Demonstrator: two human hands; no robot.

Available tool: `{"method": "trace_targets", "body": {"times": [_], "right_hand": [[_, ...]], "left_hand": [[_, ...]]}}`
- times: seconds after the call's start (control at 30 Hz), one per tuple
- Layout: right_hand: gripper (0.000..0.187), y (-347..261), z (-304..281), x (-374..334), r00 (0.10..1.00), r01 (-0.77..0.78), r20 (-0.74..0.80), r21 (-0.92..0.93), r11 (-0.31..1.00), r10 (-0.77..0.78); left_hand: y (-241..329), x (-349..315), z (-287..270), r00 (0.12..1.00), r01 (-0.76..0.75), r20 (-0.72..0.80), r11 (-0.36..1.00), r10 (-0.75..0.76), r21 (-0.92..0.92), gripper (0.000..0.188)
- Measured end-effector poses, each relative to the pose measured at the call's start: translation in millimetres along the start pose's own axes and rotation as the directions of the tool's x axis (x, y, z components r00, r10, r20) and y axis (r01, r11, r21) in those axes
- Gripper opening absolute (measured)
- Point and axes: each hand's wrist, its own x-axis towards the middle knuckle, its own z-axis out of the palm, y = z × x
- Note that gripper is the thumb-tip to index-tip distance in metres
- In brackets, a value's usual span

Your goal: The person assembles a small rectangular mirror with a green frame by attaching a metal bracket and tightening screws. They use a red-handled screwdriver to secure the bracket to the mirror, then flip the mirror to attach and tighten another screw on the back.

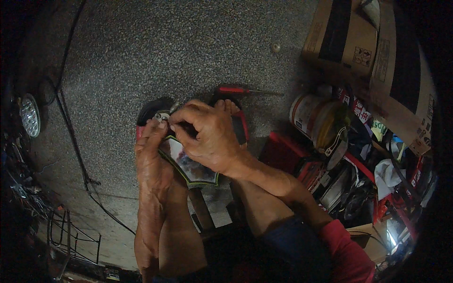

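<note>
My left hand (152, 158) is closed, its thumb and fingertips pinching a small whitish metal part (163, 116) with a dark round spot. Bent over it from the right, my right hand (210, 134) has its thumb and fingers drawn together at the part's edge. Whatever lies between those right fingertips is too small and hidden to name. Beneath both hands is a pale, multicoloured flat piece (198, 172) with a green and black border, partly covered by the right hand. Just beyond my feet, a screwdriver (233, 89) with a red handle lies on the floor.
Cardboard boxes (339, 40) stand at the far right, with a white and yellow bucket (314, 118) and crowded clutter below them. A black cable (71, 127) crosses the speckled floor on the left. Nearby are a round lamp-like disc (30, 115) and a black wire rack (75, 238).
</note>
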Motion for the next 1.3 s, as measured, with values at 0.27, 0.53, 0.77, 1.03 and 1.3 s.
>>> {"method": "trace_targets", "body": {"times": [0.27,0.53,0.77,1.03,1.3], "right_hand": [[0.013,5,-1,-1,0.985,0.174,0.062,-0.237,0.956,-0.164],[0.011,13,-1,5,0.923,0.382,0.137,-0.201,0.902,-0.360],[0.013,17,1,3,0.945,0.321,0.135,-0.206,0.924,-0.298],[0.014,8,2,1,0.969,0.230,0.145,-0.243,0.943,-0.199],[0.010,12,2,1,0.975,0.204,0.135,-0.198,0.959,-0.179]], "left_hand": [[-8,10,-22,0.992,0.114,0.049,0.993,-0.114,0.003,0.021],[-5,3,-18,0.977,0.210,-0.004,0.974,-0.212,-0.087,0.022],[-8,5,-19,0.977,0.206,-0.015,0.965,-0.211,-0.164,0.025],[-7,4,-17,0.971,0.237,0.011,0.957,-0.238,-0.168,0.023],[2,0,-9,0.941,0.325,0.033,0.873,-0.337,-0.364,0.022]]}}
